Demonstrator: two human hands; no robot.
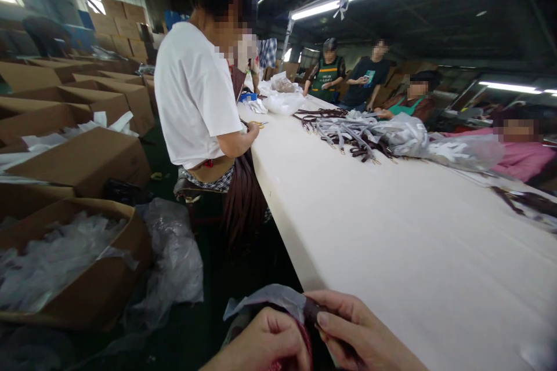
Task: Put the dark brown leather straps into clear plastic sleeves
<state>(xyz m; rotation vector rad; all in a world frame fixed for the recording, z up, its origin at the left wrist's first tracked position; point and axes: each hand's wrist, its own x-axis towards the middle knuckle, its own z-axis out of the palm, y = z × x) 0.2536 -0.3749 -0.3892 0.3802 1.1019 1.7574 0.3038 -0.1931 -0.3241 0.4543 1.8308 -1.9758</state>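
Two hands meet at the bottom centre of the frame: the left hand and the right hand both pinch a dark strap half-sheathed in a grey plastic sleeve, just off the near edge of the long white table. Further up the table lies a heap of bagged straps. A co-worker in a white shirt sits upper centre, beside cardboard boxes at left.
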